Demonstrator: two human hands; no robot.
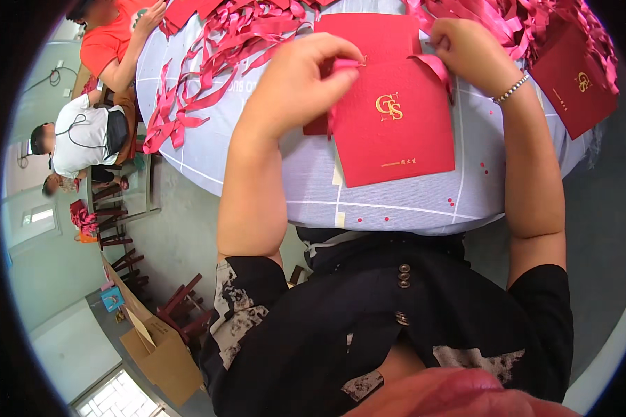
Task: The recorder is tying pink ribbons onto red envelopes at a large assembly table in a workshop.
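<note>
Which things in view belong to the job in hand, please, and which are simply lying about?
Part of the job, apparently:
red gold-marked piece between the hands
pink ribbon pinched in the left hand
second ribbon near the right hand

Just lying about, it seems:
red dots on the tablecloth
cardboard box
blue box

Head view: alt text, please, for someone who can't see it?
A person's left hand pinches pink ribbon at the top of a flat red bag with gold lettering; the right hand is curled near it. More ribbons lie on the pale tablecloth.
</note>
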